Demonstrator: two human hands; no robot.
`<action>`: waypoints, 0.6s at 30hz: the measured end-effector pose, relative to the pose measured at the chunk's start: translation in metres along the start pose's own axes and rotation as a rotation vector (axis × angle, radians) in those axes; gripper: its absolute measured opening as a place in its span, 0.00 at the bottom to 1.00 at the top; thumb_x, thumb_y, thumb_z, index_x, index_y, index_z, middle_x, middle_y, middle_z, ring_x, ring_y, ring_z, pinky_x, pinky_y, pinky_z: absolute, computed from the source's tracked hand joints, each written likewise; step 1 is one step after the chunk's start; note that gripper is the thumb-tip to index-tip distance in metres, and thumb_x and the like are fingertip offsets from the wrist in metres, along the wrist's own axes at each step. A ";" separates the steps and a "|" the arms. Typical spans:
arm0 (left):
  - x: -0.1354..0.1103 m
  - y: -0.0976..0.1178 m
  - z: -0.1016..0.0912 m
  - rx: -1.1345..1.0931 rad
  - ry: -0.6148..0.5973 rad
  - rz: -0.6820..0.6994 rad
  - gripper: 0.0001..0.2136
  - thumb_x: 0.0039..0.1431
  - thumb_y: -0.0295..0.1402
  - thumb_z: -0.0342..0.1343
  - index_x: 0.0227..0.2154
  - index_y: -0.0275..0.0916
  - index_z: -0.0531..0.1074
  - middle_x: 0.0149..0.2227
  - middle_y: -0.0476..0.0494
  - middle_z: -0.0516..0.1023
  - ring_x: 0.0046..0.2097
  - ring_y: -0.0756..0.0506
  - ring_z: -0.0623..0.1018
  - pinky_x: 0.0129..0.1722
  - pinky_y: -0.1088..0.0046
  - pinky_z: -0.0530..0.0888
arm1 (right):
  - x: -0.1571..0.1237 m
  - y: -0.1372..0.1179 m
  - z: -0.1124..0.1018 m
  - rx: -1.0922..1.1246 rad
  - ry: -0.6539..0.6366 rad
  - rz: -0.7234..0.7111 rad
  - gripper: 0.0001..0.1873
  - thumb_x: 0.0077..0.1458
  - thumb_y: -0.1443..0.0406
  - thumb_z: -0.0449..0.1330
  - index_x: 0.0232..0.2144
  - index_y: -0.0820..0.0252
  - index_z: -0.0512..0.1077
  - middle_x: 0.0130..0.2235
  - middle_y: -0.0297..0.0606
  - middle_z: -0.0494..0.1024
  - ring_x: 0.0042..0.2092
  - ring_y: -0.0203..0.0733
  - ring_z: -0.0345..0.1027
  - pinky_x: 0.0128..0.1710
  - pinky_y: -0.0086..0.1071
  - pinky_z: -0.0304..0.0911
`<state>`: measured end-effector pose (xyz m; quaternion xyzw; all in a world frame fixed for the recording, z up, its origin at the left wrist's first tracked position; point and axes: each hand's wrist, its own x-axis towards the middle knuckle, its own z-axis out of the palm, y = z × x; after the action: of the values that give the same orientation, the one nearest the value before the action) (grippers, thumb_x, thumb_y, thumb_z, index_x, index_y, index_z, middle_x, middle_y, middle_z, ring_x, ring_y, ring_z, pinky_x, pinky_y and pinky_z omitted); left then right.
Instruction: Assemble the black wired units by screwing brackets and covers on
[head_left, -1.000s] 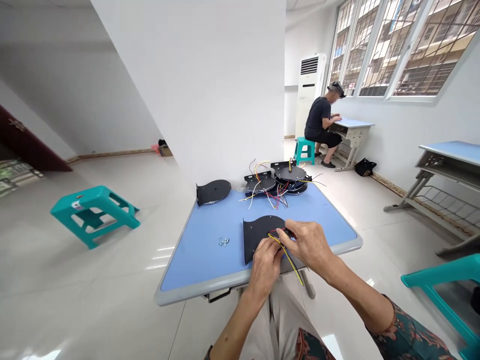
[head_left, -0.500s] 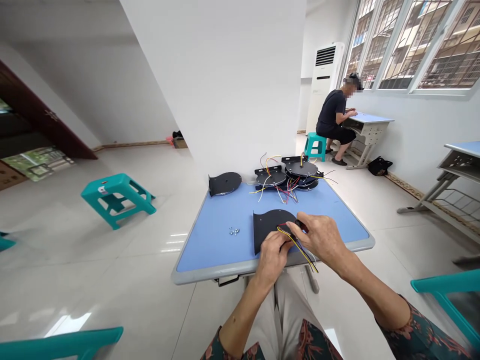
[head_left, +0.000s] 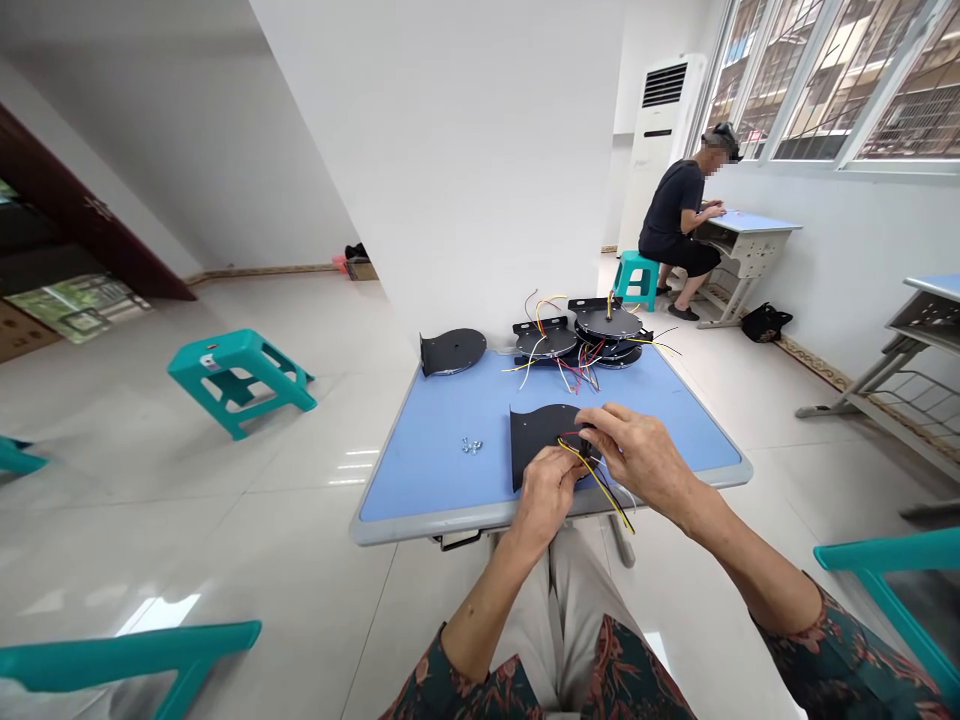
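A black metal plate point(head_left: 534, 440) with a raised left edge lies near the front of the blue table. My left hand point(head_left: 547, 492) is closed on its front part, fingertips by the spot where yellow, red, black and white wires point(head_left: 611, 505) come out. Above the plate's right part, my right hand point(head_left: 634, 452) grips what looks like a short black screwdriver point(head_left: 586, 447), held upright. Its tip is hidden by the fingers and wires. Several small silver screws point(head_left: 472, 446) lie loose to the left of the plate.
Another black plate point(head_left: 454, 352) rests at the table's point(head_left: 420, 470) back left corner. Wired black round plates point(head_left: 609, 322) are stacked at the back right. Teal stools point(head_left: 240, 375) stand around. A person point(head_left: 679, 215) sits at another desk by the window.
My right hand has turned, and the black tool now stands more upright over the plate. My left hand stays on the plate. The whole view has shifted slightly.
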<state>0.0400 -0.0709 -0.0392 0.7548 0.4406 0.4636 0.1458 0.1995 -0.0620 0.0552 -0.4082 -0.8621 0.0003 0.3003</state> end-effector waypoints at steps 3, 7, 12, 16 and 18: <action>0.001 0.000 -0.002 -0.027 0.004 -0.055 0.08 0.62 0.23 0.56 0.30 0.39 0.78 0.34 0.46 0.83 0.41 0.45 0.80 0.43 0.70 0.75 | 0.000 -0.004 0.000 -0.077 0.007 0.008 0.11 0.68 0.65 0.51 0.38 0.59 0.73 0.34 0.38 0.80 0.28 0.36 0.67 0.28 0.30 0.50; 0.004 -0.001 -0.013 -0.110 -0.047 -0.162 0.09 0.61 0.23 0.56 0.35 0.41 0.80 0.36 0.48 0.84 0.39 0.47 0.81 0.43 0.72 0.76 | -0.003 -0.010 0.001 -0.209 0.058 0.027 0.13 0.68 0.61 0.53 0.32 0.59 0.71 0.26 0.35 0.78 0.24 0.36 0.65 0.25 0.31 0.44; 0.005 -0.001 -0.015 -0.150 -0.072 -0.164 0.07 0.58 0.23 0.59 0.32 0.42 0.80 0.36 0.49 0.84 0.41 0.46 0.81 0.45 0.71 0.76 | -0.002 -0.013 0.007 -0.338 0.120 0.079 0.21 0.69 0.55 0.50 0.27 0.59 0.69 0.21 0.35 0.74 0.20 0.36 0.61 0.25 0.32 0.38; 0.002 0.003 -0.005 -0.120 0.050 -0.174 0.08 0.56 0.20 0.61 0.30 0.41 0.80 0.35 0.48 0.84 0.41 0.46 0.81 0.45 0.70 0.77 | -0.002 -0.011 0.009 -0.298 0.089 0.086 0.18 0.69 0.56 0.51 0.31 0.59 0.71 0.25 0.36 0.77 0.22 0.37 0.65 0.24 0.32 0.40; 0.002 0.005 -0.003 -0.116 0.064 -0.174 0.09 0.57 0.20 0.60 0.30 0.41 0.80 0.36 0.48 0.84 0.41 0.46 0.81 0.45 0.70 0.77 | -0.002 -0.007 0.006 -0.203 0.041 0.048 0.12 0.69 0.61 0.51 0.40 0.59 0.73 0.31 0.37 0.80 0.26 0.38 0.68 0.25 0.31 0.44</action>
<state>0.0407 -0.0729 -0.0337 0.6888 0.4815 0.4976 0.2147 0.1925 -0.0662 0.0512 -0.4571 -0.8413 -0.0880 0.2747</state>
